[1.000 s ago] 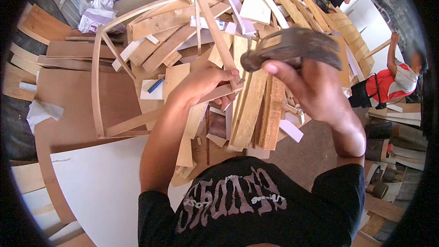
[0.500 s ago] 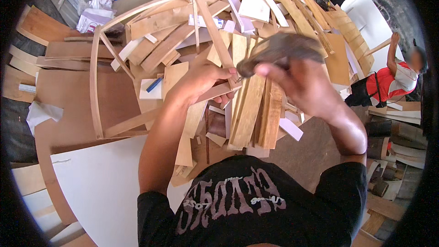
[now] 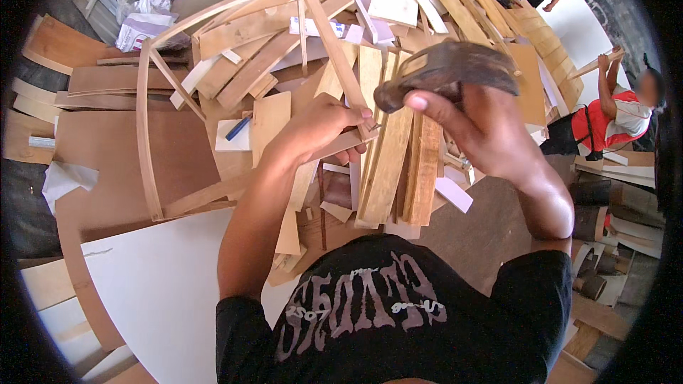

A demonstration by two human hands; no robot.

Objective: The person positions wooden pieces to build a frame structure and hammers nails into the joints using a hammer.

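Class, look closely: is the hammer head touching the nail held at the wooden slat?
Apart. The head view shows the hammer raised in the right hand, above the nail pinched by the left hand.

Dark hammer raised; small nail upright on wooden slat.

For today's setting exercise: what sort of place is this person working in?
Probably a carpentry workshop. Offcuts and wooden slats lie heaped about, a curved wooden frame rests on boards, and the right hand holds a hammer.
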